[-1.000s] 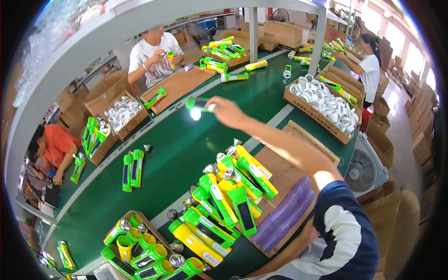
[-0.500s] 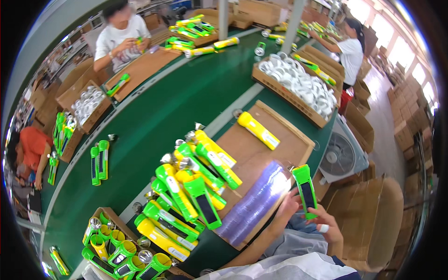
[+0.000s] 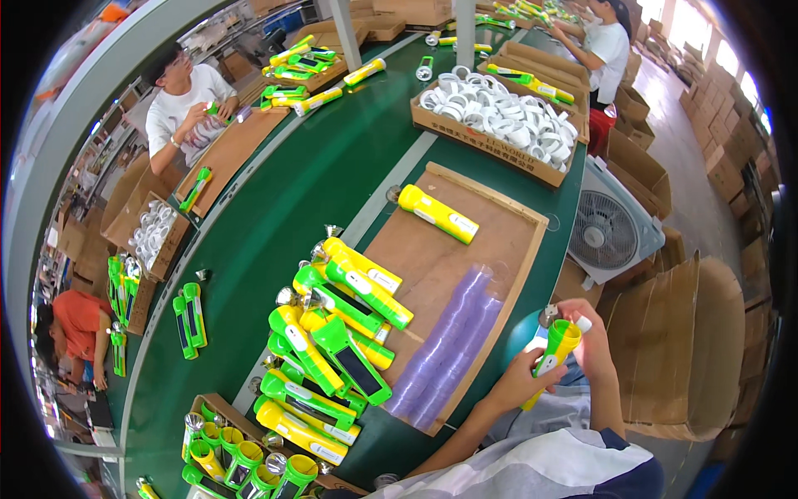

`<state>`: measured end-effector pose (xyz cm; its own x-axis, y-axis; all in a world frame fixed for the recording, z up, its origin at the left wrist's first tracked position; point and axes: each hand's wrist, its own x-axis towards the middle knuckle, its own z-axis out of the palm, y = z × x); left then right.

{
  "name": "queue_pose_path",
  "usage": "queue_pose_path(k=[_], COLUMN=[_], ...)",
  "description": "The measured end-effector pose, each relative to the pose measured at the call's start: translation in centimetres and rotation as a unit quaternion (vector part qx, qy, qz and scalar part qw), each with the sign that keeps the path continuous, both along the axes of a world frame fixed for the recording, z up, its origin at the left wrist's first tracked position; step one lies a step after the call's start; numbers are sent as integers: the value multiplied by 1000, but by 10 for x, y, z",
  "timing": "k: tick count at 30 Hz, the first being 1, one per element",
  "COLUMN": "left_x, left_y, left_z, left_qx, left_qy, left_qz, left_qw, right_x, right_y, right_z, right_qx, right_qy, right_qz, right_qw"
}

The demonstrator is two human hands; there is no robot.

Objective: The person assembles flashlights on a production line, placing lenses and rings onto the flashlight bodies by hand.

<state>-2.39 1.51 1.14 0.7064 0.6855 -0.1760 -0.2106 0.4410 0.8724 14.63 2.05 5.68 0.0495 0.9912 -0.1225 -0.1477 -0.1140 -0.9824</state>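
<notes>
Green conveyor table (image 3: 274,208); left hand (image 3: 519,378) and right hand (image 3: 592,337) grasp yellow flashlight (image 3: 553,353) off-table, where a slip risks dropping it.

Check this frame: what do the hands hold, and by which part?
Both hold one yellow-green flashlight: left hand around its lower body, right hand at its upper head end.

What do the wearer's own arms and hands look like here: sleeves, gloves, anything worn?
Both hands are bare, with no gloves: the left hand and the right hand. The forearms are uncovered too. No watch or ring is visible. At the lower edge shows a short-sleeved top striped in white and grey with a dark blue band.
</notes>
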Motion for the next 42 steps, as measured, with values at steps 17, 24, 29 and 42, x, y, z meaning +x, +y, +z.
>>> queue_pose_path(k=[17,24,29,42], left_x=[-2,0,-3,-9], left_y=[5,3,1,9], left_z=[16,11,12,11], left_qx=[-34,-58,27,-8], left_qy=[4,-37,20,-84], left_qz=[-25,12,35,72], left_qw=[999,998,999,994], right_x=[3,13,-1,-16], right_y=[-2,-11,-20,-40], right_z=[16,24,42,64], right_qx=[59,170,209,150], right_qy=[-66,-217,-309,-400], right_qz=[-126,-12,80,193], right_qw=[988,961,924,884])
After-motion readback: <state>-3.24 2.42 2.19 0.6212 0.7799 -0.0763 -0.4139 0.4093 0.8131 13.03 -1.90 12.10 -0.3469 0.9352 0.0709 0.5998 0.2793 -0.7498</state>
